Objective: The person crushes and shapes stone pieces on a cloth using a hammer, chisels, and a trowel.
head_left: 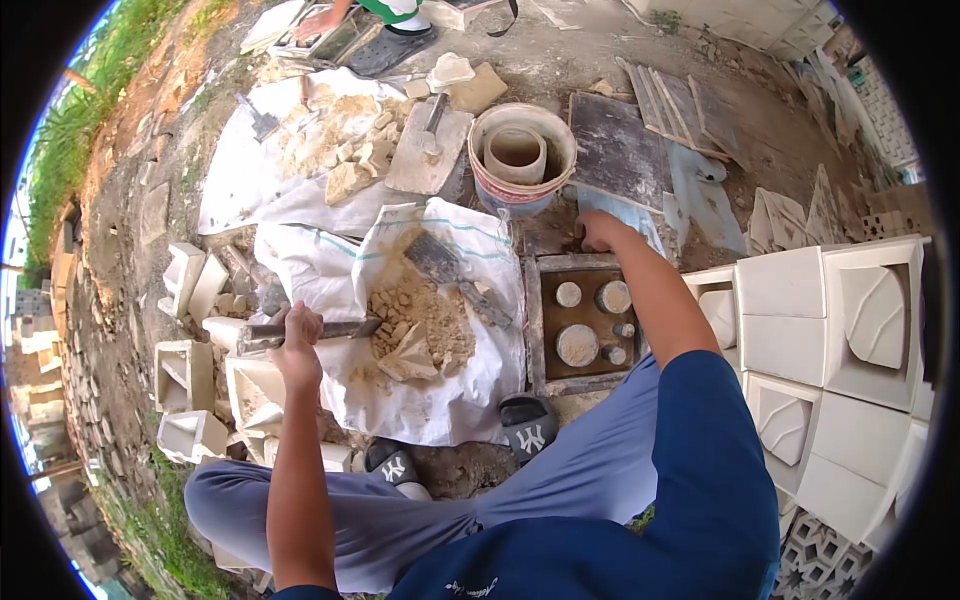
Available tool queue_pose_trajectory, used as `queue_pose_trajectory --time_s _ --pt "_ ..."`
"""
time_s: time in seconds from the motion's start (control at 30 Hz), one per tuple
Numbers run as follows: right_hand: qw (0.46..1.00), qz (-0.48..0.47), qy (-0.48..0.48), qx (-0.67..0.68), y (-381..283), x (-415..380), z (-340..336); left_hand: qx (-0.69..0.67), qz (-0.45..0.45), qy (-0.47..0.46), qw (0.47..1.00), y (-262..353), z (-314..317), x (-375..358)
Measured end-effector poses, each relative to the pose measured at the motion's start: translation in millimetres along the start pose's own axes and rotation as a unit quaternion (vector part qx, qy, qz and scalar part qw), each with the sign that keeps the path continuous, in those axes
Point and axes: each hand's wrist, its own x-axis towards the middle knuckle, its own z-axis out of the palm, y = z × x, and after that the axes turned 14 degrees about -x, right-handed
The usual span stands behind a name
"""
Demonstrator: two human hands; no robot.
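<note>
My left hand is closed round the handle of a flat-bladed metal tool, whose blade reaches over the white sack beside a heap of pale crumbled material. My right hand is lowered at the far edge of a square frame mould; its fingers are curled, and what they hold, if anything, is hidden. Inside the mould, several round pale-topped pieces stand in a brown layer. A dark flat scraper lies on the sack.
Beyond the mould stands a bucket with a smaller round container inside. Pale cast blocks fill the right side; more blocks lie at left. Dark boards lie at back right. Another person's hand shows at the top.
</note>
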Motion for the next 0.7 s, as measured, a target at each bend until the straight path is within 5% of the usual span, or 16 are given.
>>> queue_pose_trajectory --time_s 0.37,0.7 --pt "0.99 0.05 -0.079 -0.106 -9 5 -5 -0.048 -0.01 -0.036 0.998 14 -28 -3" --pt "0.983 0.028 0.077 -0.164 -41 -51 -70 -0.039 -0.034 -0.05 0.997 15 -29 -4"
